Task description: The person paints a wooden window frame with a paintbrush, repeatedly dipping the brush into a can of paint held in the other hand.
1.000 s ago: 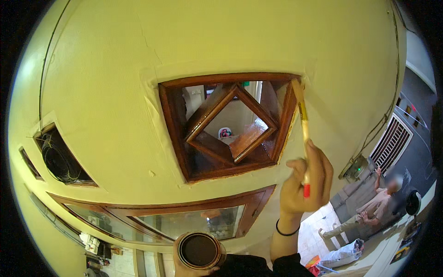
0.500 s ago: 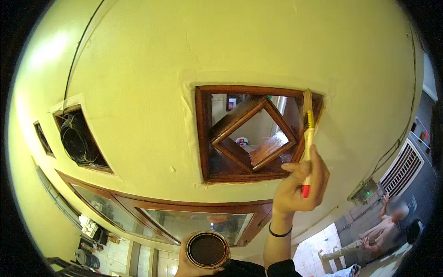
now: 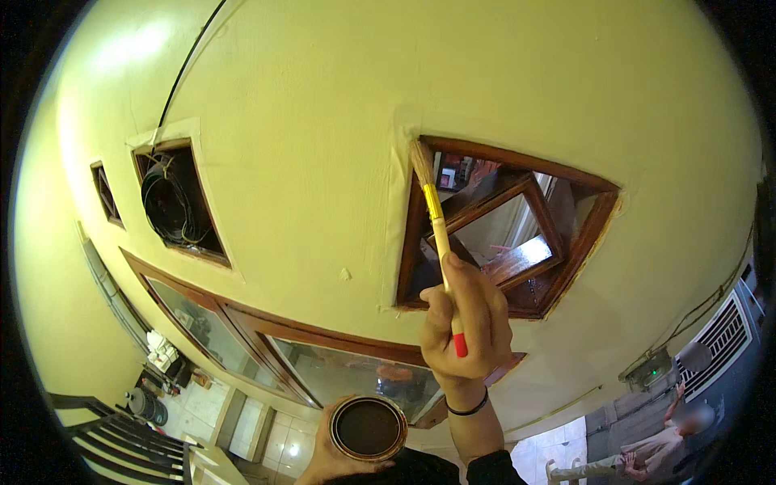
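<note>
My right hand [image 3: 469,319] is closed round the pale wooden handle of a paintbrush [image 3: 434,200] with a yellow band and a red handle end. The bristles touch the upper left corner of a dark brown wooden window frame [image 3: 517,150] set in the yellow wall. Within that frame sits a tilted square of wood [image 3: 558,218] with an opening at its centre. Low in the view, my left hand [image 3: 327,449] grips an open round can [image 3: 368,428] of dark brown liquid. My left fingers partly hide behind the can.
A square opening holding coiled black cable [image 3: 170,202] lies to the left, with a smaller opening [image 3: 106,194] beyond. Below runs a brown-framed glass window [image 3: 347,380]. A dark railing [image 3: 121,436] stands lower left. Another person [image 3: 663,444] is at the lower right, near a grey box [image 3: 647,370].
The brush in my right hand has gone from the frame's upper right corner to its upper left corner. The view has shifted, so the wall openings appear further right.
</note>
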Motion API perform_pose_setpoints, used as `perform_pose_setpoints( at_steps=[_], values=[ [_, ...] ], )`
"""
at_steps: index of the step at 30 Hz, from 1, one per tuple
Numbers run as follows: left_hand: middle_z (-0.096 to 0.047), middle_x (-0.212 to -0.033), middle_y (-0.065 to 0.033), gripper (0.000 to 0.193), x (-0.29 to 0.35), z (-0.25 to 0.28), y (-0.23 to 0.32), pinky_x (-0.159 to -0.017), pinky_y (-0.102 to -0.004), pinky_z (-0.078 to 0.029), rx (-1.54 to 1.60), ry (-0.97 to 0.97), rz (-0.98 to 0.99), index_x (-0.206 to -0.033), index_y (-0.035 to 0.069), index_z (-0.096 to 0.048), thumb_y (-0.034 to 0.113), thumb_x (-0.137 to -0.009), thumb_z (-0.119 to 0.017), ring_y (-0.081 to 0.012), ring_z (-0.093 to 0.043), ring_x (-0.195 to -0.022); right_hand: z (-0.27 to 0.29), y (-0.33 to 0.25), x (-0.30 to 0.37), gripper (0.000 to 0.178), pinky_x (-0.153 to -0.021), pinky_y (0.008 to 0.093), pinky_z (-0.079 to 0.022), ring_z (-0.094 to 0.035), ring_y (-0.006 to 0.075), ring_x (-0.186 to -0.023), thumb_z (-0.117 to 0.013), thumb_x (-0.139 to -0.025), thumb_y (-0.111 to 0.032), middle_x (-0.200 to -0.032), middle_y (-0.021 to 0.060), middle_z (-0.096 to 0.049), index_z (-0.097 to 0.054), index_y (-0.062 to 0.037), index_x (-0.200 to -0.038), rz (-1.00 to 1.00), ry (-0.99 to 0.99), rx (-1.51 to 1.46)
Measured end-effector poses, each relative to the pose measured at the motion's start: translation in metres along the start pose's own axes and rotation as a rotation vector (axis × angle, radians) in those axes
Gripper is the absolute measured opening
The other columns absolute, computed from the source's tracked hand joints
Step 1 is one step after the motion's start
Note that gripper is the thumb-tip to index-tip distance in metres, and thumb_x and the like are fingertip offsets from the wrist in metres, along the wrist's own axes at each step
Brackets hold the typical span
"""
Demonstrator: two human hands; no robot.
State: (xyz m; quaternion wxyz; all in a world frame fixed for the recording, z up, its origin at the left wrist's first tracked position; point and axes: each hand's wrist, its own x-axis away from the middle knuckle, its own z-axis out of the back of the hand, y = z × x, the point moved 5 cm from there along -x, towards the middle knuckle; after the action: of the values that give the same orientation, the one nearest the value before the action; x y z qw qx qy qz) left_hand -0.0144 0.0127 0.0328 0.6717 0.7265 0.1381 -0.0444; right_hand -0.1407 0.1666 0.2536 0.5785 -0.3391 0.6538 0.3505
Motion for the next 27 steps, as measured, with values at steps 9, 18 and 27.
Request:
perform_pose_setpoints(
  at_steps=[9, 18, 27],
  values=[
    [-0.056, -0.146, -0.0197, 0.128, -0.001, 0.000, 0.012, -0.120, -0.0480, -0.046, -0.049, -0.010, -0.033, -0.152, -0.002, -0.035, 0.027, -0.053, -0.110, -0.0303, -0.057, -0.138, 0.043, -0.006, 0.011, 0.033, -0.054, 0.0313, -0.060, -0.073, 0.0223, -0.060, -0.056, -0.109, -0.017, -0.093, 0.0200, -0.075, -0.072, 0.0115, -0.105, -0.274, -0.089, -0.072],
    [-0.056, -0.146, -0.0200, 0.129, 0.003, 0.006, 0.007, -0.119, -0.0470, -0.046, -0.095, -0.039, -0.019, -0.153, -0.002, -0.033, 0.027, -0.053, -0.109, -0.0308, -0.058, -0.137, 0.019, 0.007, 0.002, 0.024, -0.064, 0.0314, -0.059, -0.075, 0.0233, -0.071, -0.066, -0.102, -0.013, -0.099, 0.0161, -0.078, -0.075, 0.0035, -0.116, -0.166, -0.039, -0.051],
    [-0.055, -0.146, -0.0204, 0.128, 0.010, 0.009, 0.009, -0.119, -0.0466, -0.046, -0.012, -0.027, -0.004, -0.151, -0.003, -0.035, 0.027, -0.052, -0.110, -0.0303, -0.057, -0.138, 0.041, -0.009, 0.019, 0.017, -0.057, 0.0274, -0.057, -0.075, 0.0171, -0.064, -0.064, -0.103, -0.007, -0.082, 0.0117, -0.077, -0.077, 0.0036, -0.103, -0.274, -0.224, -0.017]
  ],
)
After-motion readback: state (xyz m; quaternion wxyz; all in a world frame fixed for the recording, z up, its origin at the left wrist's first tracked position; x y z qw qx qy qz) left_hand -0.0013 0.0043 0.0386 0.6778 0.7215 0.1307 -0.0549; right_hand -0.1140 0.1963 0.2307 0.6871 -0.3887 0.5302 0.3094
